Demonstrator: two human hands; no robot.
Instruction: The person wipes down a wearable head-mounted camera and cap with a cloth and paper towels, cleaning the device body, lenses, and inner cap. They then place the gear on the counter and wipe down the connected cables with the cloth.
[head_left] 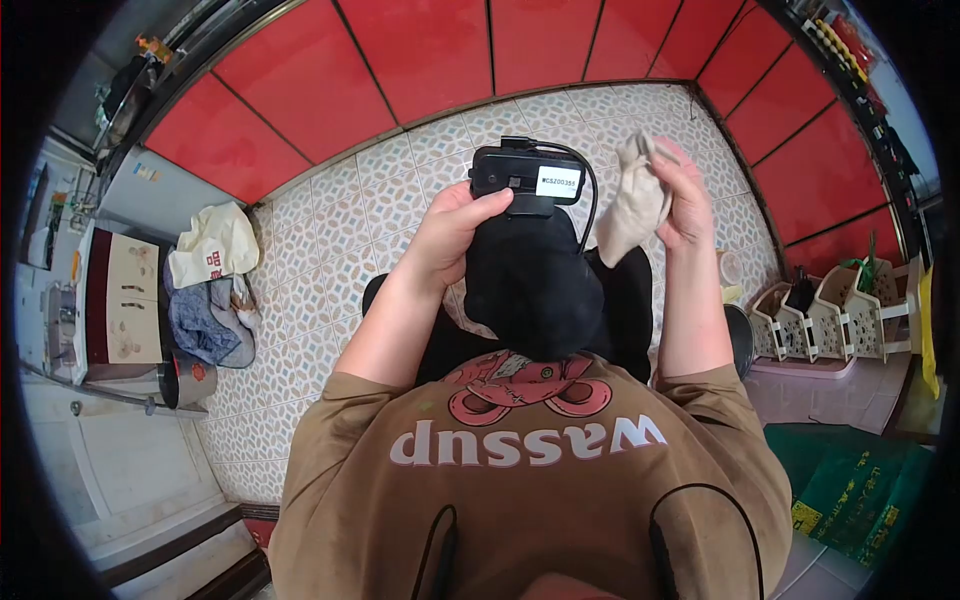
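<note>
My left hand grips the left edge of a black electronic device, its thumb pressed on the face beside a white label. A plug and a black cable run from the device's top, curving down its right side. Below it, and seemingly joined to it, hangs a black cloth cap in front of my lap; the join is partly hidden. My right hand is closed around a pale, crumpled cloth, which hangs down to the hand's left, near the device but apart from it.
Red cabinet fronts curve around the patterned tile floor. On the left are a cream bag and a small cabinet. White slotted baskets stand at right, above a green bag. Black cords hang over my shirt.
</note>
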